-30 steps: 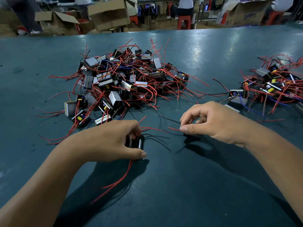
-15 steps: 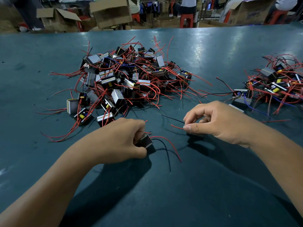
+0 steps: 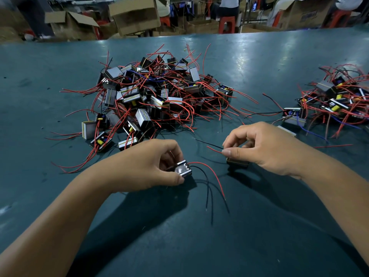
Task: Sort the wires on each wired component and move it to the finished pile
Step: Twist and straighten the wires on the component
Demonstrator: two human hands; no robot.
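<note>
Two hands, each curled on its own small boxy component. Left hand [image 3: 147,164]: thumb and fingers pinch a wired component [image 3: 182,170], shiny metal top face, dark body, held just above the table. Its red wire [image 3: 214,176] and black wire [image 3: 205,183] arc out to the right and droop, thin bare tips hanging free. Right hand [image 3: 265,150]: thumb and forefinger tight on a second component [image 3: 237,162], dark block with a pale stripe, mostly hidden under the palm, probably resting on the table. A short red lead [image 3: 214,149] and a black lead [image 3: 207,142] stick out left from the pinch. Table [image 3: 179,236] is smooth matte teal, glossy further back. Beyond the hands, a big tangled pile [image 3: 155,94] of blocky parts and red wires. Far right, a smaller pile [image 3: 339,96]. Cardboard boxes [image 3: 135,15] beyond the table edge.
</note>
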